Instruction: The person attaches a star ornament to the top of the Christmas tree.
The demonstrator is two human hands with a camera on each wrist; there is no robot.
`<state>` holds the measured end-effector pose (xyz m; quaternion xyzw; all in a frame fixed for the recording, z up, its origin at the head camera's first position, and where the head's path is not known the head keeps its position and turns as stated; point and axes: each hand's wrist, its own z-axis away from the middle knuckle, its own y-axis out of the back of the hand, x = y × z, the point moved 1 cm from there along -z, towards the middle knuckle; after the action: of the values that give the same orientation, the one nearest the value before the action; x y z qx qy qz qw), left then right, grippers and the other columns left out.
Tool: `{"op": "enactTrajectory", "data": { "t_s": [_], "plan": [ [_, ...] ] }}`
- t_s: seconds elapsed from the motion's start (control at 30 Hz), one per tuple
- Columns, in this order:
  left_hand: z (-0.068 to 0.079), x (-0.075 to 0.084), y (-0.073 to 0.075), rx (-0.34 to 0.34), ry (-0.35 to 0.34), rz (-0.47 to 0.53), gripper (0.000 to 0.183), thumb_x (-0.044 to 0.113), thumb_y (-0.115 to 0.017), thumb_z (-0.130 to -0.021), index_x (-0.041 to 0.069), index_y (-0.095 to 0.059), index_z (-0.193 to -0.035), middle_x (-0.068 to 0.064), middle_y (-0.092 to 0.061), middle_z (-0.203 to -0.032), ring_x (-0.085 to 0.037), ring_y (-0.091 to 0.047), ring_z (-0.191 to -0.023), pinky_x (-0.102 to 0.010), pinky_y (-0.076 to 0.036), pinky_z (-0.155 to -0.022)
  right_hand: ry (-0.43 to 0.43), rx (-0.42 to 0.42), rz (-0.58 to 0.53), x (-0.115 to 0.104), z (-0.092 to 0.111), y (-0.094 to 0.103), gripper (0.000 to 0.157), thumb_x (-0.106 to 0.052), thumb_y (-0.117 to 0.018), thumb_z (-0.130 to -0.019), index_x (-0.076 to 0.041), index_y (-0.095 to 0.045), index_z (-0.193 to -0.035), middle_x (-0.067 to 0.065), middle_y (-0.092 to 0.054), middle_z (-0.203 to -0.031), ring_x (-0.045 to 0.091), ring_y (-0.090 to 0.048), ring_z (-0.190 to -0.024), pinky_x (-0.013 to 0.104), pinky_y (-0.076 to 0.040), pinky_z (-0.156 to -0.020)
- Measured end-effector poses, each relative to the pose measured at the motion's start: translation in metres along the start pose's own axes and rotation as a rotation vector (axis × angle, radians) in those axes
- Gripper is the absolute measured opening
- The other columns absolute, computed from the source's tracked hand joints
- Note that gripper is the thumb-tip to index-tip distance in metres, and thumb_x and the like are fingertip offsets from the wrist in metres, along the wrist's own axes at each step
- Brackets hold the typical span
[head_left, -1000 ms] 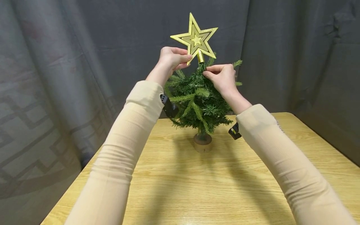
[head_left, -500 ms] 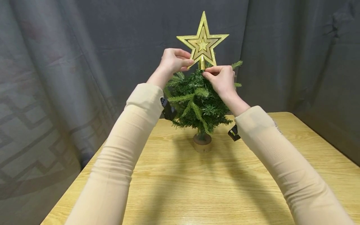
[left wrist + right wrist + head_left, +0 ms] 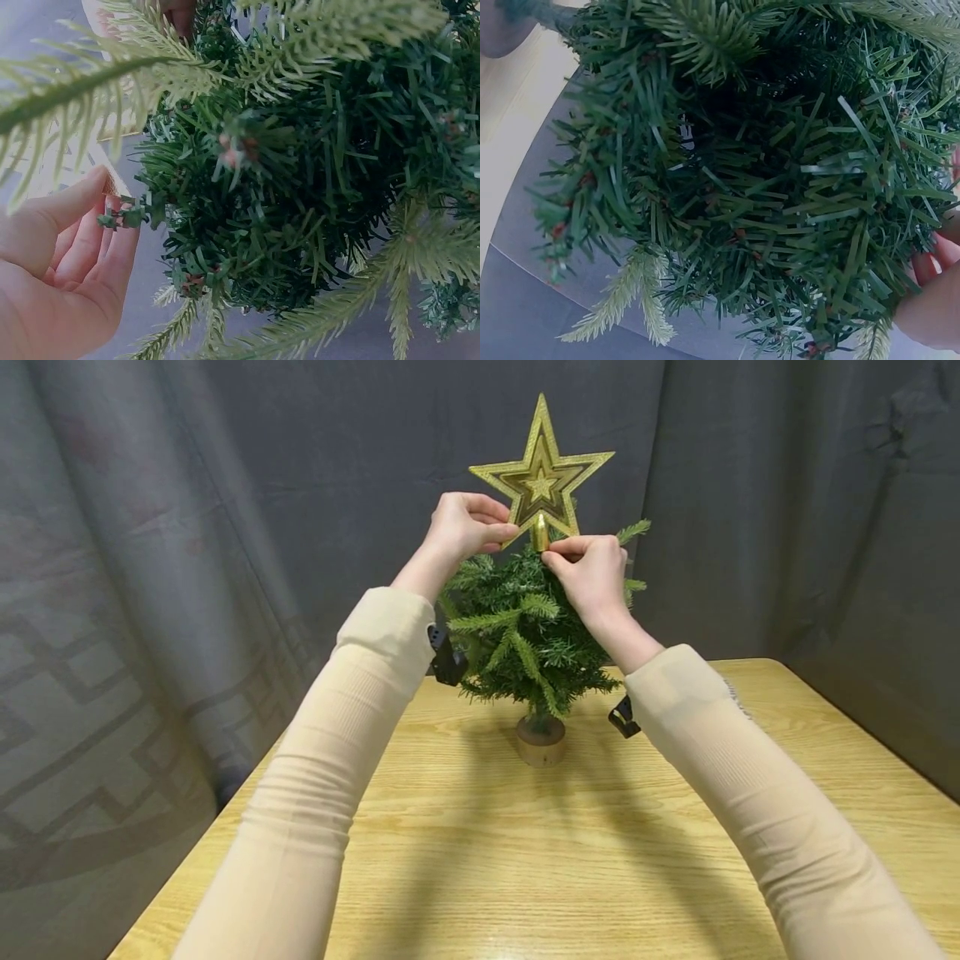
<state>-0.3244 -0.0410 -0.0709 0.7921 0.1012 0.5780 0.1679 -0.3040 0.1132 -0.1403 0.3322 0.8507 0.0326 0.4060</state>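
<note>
A gold star tree topper (image 3: pixel 541 487) stands upright over the small Christmas tree (image 3: pixel 517 618). Its lower left point is pinched by my left hand (image 3: pixel 459 529), and a sliver of the star (image 3: pixel 114 182) shows beyond the thumb in the left wrist view. The star's short gold socket (image 3: pixel 541 537) sits over the tip of the tree. Just under that socket, my right hand (image 3: pixel 596 575) pinches the treetop between thumb and forefinger. Branches hide most of the right hand (image 3: pixel 934 315) in the right wrist view.
The tree's round wooden base (image 3: pixel 540 748) rests on a wood-grain table (image 3: pixel 540 860). Grey curtains (image 3: pixel 337 485) hang behind and at the sides. Black wrist cameras sit beneath both cuffs, the left one (image 3: pixel 447 660) close to the branches.
The star has turned from a leftward tilt to upright, shifted right and come down, so its socket meets the right fingertips. My left hand has moved slightly down with it; the right hand barely moved.
</note>
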Motion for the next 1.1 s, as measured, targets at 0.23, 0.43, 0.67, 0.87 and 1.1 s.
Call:
{"op": "enactTrajectory", "data": {
  "t_s": [0.23,0.43,0.67,0.87,1.1],
  "plan": [
    [0.000,-0.004,0.001,-0.027,-0.023,0.010,0.029,0.009,-0.070,-0.084,0.002,-0.065,-0.112,-0.014,-0.066,-0.115,-0.019,-0.065,-0.097,-0.026,-0.057,-0.083,0.034,0.018,0.016,-0.002,0.001,0.006,0.020,-0.019,-0.069,-0.086,-0.005,-0.074,-0.100,0.015,-0.072,-0.098,0.028,-0.068,-0.088,0.035,-0.053,-0.082],
    [-0.001,-0.005,0.004,-0.026,-0.025,0.031,0.030,0.009,-0.069,-0.085,0.003,-0.065,-0.114,-0.013,-0.066,-0.118,-0.021,-0.064,-0.103,-0.029,-0.056,-0.088,0.049,0.019,-0.007,-0.003,0.003,0.012,0.020,-0.020,-0.070,-0.086,-0.006,-0.075,-0.099,0.015,-0.073,-0.095,0.009,-0.065,-0.073,0.030,-0.053,-0.081],
    [0.001,-0.009,0.009,-0.018,-0.027,0.039,0.033,0.013,-0.069,-0.086,0.005,-0.063,-0.117,-0.010,-0.065,-0.121,-0.022,-0.063,-0.108,-0.029,-0.055,-0.089,0.022,0.005,-0.048,-0.004,0.004,0.019,0.021,-0.022,-0.071,-0.085,-0.006,-0.075,-0.098,0.013,-0.073,-0.097,-0.014,-0.051,-0.063,0.022,-0.050,-0.077],
    [0.005,-0.013,0.016,-0.037,-0.049,0.036,0.038,0.018,-0.067,-0.088,0.010,-0.060,-0.124,-0.007,-0.063,-0.125,-0.021,-0.062,-0.108,-0.031,-0.054,-0.090,0.016,-0.019,-0.053,-0.004,0.004,0.025,0.025,-0.022,-0.073,-0.083,-0.005,-0.073,-0.101,0.012,-0.072,-0.100,-0.017,-0.051,-0.063,0.025,-0.052,-0.083],
    [0.015,-0.015,0.022,-0.073,-0.089,0.101,0.041,0.019,-0.067,-0.088,0.013,-0.058,-0.128,-0.007,-0.063,-0.126,-0.020,-0.062,-0.109,-0.034,-0.052,-0.095,0.012,-0.032,-0.081,-0.004,0.006,0.034,0.027,-0.021,-0.073,-0.083,-0.005,-0.072,-0.105,0.011,-0.072,-0.101,-0.017,-0.052,-0.063,0.020,-0.052,-0.082]
  ]
}}
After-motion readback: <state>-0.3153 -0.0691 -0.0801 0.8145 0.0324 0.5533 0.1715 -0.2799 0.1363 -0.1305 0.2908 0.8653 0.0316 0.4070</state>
